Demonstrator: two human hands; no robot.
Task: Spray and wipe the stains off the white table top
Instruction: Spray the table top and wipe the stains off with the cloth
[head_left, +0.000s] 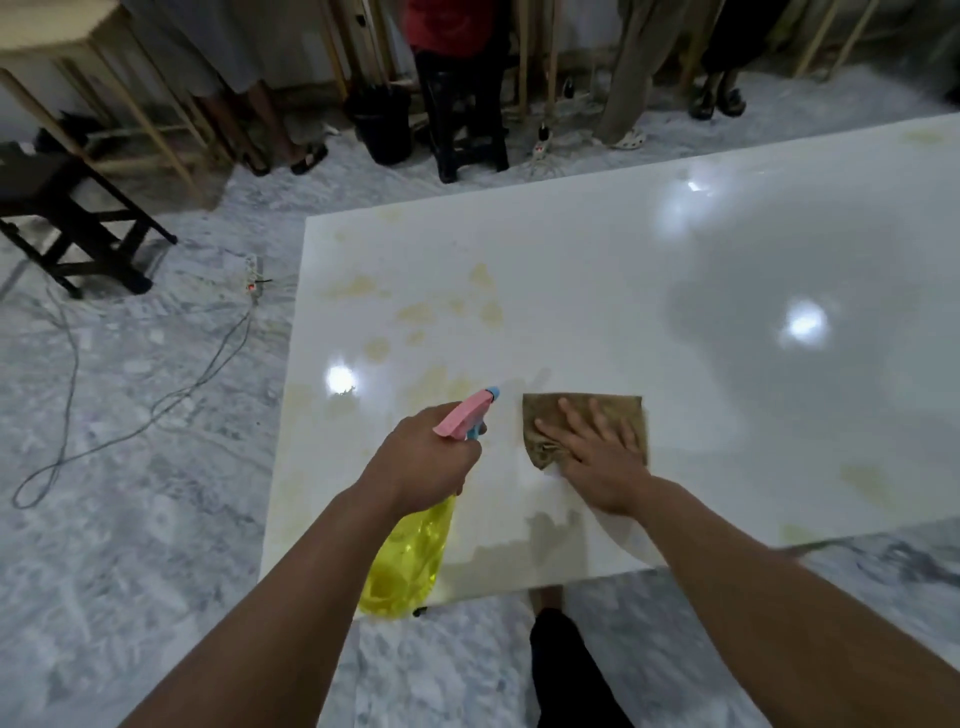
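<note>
The left hand grips the spray bottle, nozzle aimed ahead at the yellow stains. The right hand presses flat on the cloth, just right of them on the table.

glossy table top, translucent plastic bottle, cloth

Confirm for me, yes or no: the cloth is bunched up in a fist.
No, the right hand lies flat with straight fingers pressing the brown cloth onto the table top.

Head-worn camera looks forward and steeply down, close over the table top
</note>
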